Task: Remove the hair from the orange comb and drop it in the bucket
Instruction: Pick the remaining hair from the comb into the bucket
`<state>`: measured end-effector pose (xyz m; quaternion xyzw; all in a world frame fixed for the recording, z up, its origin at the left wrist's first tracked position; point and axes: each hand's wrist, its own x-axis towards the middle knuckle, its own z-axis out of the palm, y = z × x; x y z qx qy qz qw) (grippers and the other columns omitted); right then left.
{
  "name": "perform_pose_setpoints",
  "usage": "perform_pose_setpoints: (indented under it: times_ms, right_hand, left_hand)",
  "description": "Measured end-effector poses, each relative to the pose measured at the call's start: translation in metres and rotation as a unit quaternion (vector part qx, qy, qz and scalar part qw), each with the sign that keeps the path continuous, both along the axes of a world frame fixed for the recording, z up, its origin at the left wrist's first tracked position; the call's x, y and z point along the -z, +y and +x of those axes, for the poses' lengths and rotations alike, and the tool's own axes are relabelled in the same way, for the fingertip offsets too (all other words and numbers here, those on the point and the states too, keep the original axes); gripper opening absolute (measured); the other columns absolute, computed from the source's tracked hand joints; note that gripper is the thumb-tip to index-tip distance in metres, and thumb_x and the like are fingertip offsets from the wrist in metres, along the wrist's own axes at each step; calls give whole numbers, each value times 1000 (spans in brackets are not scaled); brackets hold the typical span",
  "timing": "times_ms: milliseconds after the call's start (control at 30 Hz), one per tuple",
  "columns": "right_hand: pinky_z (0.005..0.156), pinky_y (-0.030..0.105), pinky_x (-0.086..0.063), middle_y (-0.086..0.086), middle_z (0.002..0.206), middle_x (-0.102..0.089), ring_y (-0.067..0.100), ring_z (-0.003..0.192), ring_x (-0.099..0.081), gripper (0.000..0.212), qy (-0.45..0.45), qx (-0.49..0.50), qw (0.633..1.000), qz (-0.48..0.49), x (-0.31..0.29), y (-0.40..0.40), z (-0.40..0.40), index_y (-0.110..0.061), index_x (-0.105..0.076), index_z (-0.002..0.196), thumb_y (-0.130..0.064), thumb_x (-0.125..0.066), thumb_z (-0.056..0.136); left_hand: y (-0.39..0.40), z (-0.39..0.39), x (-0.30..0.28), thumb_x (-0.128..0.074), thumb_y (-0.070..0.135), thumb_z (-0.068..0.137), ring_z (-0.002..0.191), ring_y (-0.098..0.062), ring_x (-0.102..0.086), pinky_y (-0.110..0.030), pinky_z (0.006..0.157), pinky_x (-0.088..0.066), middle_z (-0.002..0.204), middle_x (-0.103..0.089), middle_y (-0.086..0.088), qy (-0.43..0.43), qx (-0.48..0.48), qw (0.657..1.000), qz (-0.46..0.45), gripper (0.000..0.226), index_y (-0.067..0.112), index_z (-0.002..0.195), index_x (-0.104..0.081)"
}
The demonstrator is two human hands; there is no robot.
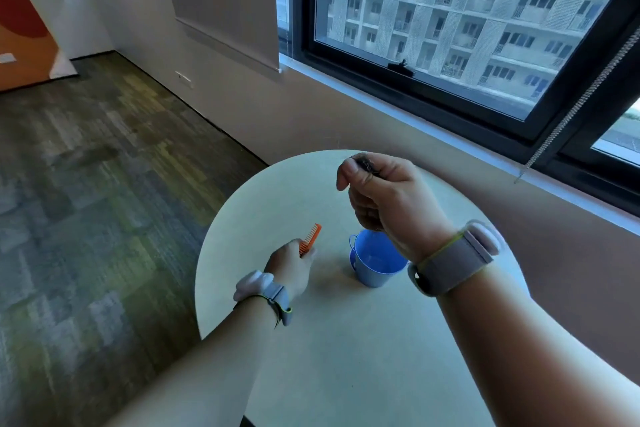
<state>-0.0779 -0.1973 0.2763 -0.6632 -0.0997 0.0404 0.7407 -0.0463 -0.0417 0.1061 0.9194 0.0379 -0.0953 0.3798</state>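
My left hand grips the orange comb by its lower end, low over the left part of the round table; the teeth end points up and away. To its right stands a small blue bucket, upright, with its open mouth up. My right hand hovers raised above and just behind the bucket, fingers curled, pinching a dark clump of hair between thumb and forefinger. Fine strands trail from the clump. Both wrists wear grey bands.
The pale round table stands near a wall with a large dark-framed window. A beaded blind cord hangs at the right. Carpeted floor lies to the left of the table.
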Motion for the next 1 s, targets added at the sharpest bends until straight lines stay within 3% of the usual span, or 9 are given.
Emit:
perform_pose_setpoints:
  times_ms: [100,133,200,267,400,533,667,800,1000]
  right_hand:
    - [50,27,-19,2,61,-23,16,52,-20,16,73,46,996,-5,30,-7,12,-6,-66,82,-11,-54,92]
    - [50,27,-26,3,63,-27,16,53,-25,21,91,54,994,-1,41,-9,13,-4,-69,93,-6,-51,81]
    - [52,28,-43,5,69,-39,15,57,-40,58,122,78,989,-15,63,-18,19,-1,-65,116,1,-39,64]
    - [57,27,-52,7,77,-48,16,63,-52,63,129,100,984,-72,81,-25,23,-3,-59,127,15,-33,72]
    - [62,27,-54,9,85,-59,17,64,-63,56,125,159,968,-150,108,-47,30,-18,-56,124,20,-44,85]
    - [73,48,-57,5,92,-67,34,74,-70,45,134,239,935,-223,137,-84,38,-39,-50,100,0,-63,80]
    - [72,52,-57,8,76,-67,29,67,-63,33,181,271,923,-202,164,-114,48,-23,-62,83,9,-61,79]
    - [73,34,-53,-1,89,-71,20,82,-63,45,222,185,928,-235,186,-115,54,-24,-73,100,-3,-58,64]
    - [85,40,-55,4,112,-70,23,91,-66,44,241,162,918,-272,206,-123,63,-28,-70,103,4,-55,75]
  left_hand:
    - [-10,4,-8,-51,42,98,71,-25,-57,-33,65,-41,81,-67,-1,10,-10,996,-91,23,21,89,-57]
    - [-13,5,-11,-50,41,97,66,-23,-56,-34,65,-43,78,-65,1,21,-13,990,-139,21,22,90,-56]
    - [-17,8,-17,-48,31,92,60,-20,-51,-35,62,-42,76,-62,3,39,-8,975,-219,12,23,98,-56]
    - [-21,11,-21,-44,15,92,61,-20,-50,-34,60,-41,80,-62,0,47,1,966,-255,21,21,108,-55]
    - [-31,16,-22,-43,2,94,66,-20,-59,-32,57,-43,90,-69,-2,59,10,957,-284,26,21,107,-54]
    - [-39,23,-9,-52,7,96,72,-20,-67,-35,63,-49,101,-74,2,62,32,960,-270,22,25,105,-61]
    - [-50,29,9,-64,10,92,66,-17,-63,-37,63,-57,93,-74,-7,37,11,970,-238,19,26,100,-70]
    - [-65,33,19,-66,13,91,57,-19,-56,-40,63,-58,71,-64,-5,26,-3,977,-213,19,31,93,-70]
    - [-74,41,23,-66,13,93,54,-15,-57,-28,58,-56,68,-62,0,35,10,981,-191,12,16,103,-71]
